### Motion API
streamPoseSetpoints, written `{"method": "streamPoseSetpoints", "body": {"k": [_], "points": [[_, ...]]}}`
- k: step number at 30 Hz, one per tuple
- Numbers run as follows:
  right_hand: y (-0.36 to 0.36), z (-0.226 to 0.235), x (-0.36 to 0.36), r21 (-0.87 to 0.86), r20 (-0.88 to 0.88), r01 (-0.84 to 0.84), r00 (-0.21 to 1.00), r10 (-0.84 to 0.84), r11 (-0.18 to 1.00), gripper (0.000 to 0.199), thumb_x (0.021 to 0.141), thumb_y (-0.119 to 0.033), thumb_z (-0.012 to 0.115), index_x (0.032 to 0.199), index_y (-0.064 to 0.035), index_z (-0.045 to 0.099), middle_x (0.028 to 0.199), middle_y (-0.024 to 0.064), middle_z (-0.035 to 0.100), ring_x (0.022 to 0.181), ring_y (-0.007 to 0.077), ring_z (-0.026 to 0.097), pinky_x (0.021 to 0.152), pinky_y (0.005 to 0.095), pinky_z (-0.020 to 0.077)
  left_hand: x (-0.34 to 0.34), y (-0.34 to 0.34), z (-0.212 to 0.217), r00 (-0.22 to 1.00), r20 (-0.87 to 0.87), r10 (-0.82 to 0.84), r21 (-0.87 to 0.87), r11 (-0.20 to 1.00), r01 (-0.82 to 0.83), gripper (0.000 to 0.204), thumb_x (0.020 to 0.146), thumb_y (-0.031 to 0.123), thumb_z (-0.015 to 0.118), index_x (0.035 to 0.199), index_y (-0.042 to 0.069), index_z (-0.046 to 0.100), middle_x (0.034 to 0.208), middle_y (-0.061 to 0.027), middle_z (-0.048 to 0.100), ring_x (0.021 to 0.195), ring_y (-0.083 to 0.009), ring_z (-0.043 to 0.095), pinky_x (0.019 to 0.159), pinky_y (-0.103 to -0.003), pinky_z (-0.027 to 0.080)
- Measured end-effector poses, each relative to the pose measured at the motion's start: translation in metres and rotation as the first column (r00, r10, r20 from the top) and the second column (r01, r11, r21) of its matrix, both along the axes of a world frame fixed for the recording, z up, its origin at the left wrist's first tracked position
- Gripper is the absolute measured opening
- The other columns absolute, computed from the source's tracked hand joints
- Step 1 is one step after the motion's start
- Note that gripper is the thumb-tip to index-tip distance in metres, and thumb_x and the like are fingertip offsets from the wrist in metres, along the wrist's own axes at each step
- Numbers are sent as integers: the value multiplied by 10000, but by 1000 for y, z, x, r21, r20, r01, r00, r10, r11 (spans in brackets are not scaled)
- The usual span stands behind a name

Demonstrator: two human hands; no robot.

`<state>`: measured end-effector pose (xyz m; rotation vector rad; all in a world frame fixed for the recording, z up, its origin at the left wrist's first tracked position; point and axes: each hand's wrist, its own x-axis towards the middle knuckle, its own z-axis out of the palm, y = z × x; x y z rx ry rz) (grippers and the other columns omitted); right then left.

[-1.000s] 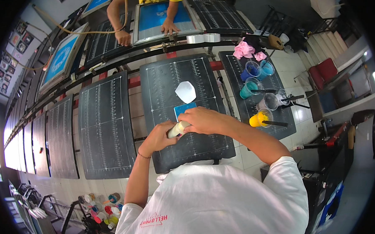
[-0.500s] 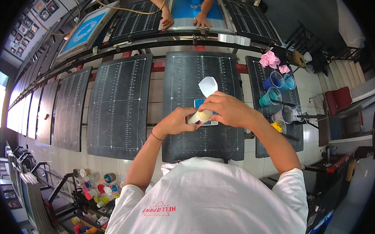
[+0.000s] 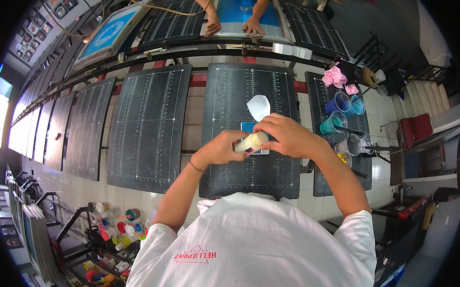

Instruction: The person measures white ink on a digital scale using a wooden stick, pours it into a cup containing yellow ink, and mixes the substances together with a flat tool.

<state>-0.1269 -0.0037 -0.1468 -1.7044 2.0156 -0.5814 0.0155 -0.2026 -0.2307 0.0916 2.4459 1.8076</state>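
A small pale-yellow bottle (image 3: 247, 144) is held slantwise over the middle black board (image 3: 226, 169), with my left hand (image 3: 219, 149) closed around its body. At its upper end, my right hand (image 3: 291, 138) has thumb and fingers closed on the yellowish cap (image 3: 259, 138). Beneath my hands lies a flat blue-and-white rectangular item (image 3: 247, 127), largely hidden by them and the bottle. Just beyond, a white curved piece with a pointed edge (image 3: 259, 108) rests on the board; whether it is paper or plastic I cannot tell.
To the right, a narrower board (image 3: 323, 173) carries cups of blue (image 3: 339, 102) and teal ink (image 3: 333, 122) and crumpled pink paper (image 3: 334, 76). Across the rail, a co-worker's hands (image 3: 253, 26) rest by a blue screen frame (image 3: 236, 8). Ink jars (image 3: 132, 214) stand lower left.
The bottle has turned slightly, and its cap shows more clearly between my right fingers. My right hand has shifted a little to the right. The whole view has moved slightly.
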Motion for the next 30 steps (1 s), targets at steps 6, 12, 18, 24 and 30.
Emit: {"method": "streamPoseSetpoints", "body": {"k": [6,12,18,24,30], "points": [[-1,13,-1,-147,31,-35,999,40,988,365,834,-123,789,1170,-76,653,1159,81,661,1116,300,583,979,427,468,0,-7,2,996,68,-54,108,993,46,392,761,127,726,1110,-46,681,748,-36,621,638,-86,536,587,-272,441],[-2,19,-2,-75,35,-42,998,45,996,381,808,-98,802,1165,-92,668,1152,52,679,1133,284,571,996,421,466,0,-7,1,995,77,-66,61,996,62,417,747,151,713,1112,-47,677,795,-32,630,679,-87,542,602,-263,444],[-1,14,-4,-70,-31,-31,999,29,997,395,795,-121,817,1162,-102,674,1145,29,692,1121,279,582,994,412,472,0,-7,-3,996,61,-62,43,997,59,414,744,163,718,1099,-45,677,791,-38,633,681,-88,546,607,-265,449],[-3,12,-3,-67,-78,-48,996,42,997,391,790,-159,830,1149,-113,682,1112,32,707,1099,275,599,983,414,477,-1,-7,-3,996,56,-68,-9,998,68,381,746,161,718,1066,-42,682,750,-37,632,646,-88,540,600,-268,451],[-1,8,-1,-73,-42,-3,999,0,997,420,762,-172,846,1146,-93,696,1110,51,700,1084,276,587,970,410,482,-2,-7,-1,995,63,-73,-32,997,75,365,749,160,718,1051,-43,684,737,-39,637,649,-92,557,597,-278,455]]}}
